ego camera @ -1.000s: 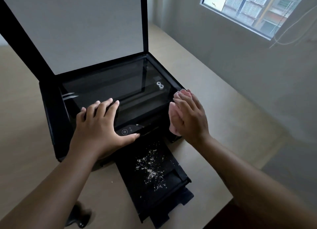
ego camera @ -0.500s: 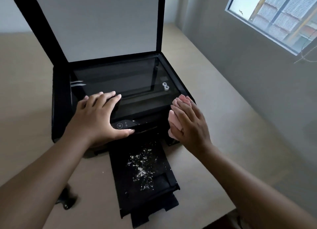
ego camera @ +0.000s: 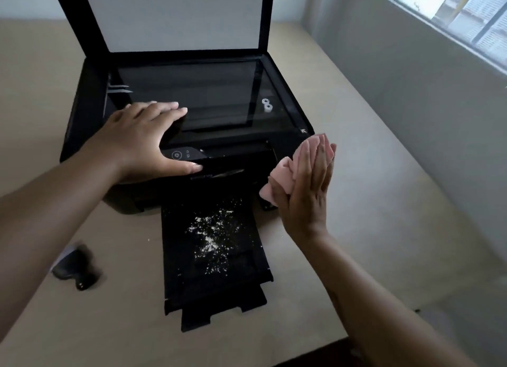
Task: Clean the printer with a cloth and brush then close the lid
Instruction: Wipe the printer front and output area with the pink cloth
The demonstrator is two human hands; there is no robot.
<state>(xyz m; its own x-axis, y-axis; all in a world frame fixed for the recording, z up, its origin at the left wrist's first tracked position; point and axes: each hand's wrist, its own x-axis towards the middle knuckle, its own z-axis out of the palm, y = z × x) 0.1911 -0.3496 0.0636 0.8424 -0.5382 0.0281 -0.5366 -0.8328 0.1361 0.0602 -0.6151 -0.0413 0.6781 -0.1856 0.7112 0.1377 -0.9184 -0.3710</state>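
We see a black printer [ego camera: 82, 114] on a tan table [ego camera: 370, 202]; its lid [ego camera: 181, 15] stands open, white inside. The left hand [ego camera: 140, 144] lies flat on the printer's front, fingers straight on the glass [ego camera: 208, 97], thumb by the buttons; it grips nothing. The right hand [ego camera: 307, 191] is just beside the printer's right front corner, fingers straight; it holds a pink cloth [ego camera: 282, 174] against its palm (the thumb looks tucked over it). White crumbs [ego camera: 211, 235] lie on the pulled-out tray [ego camera: 192, 278]; a dark, blurry brush [ego camera: 76, 268] lies on the table to the left; two small white rings [ego camera: 266, 105] sit near the right side of the glass.
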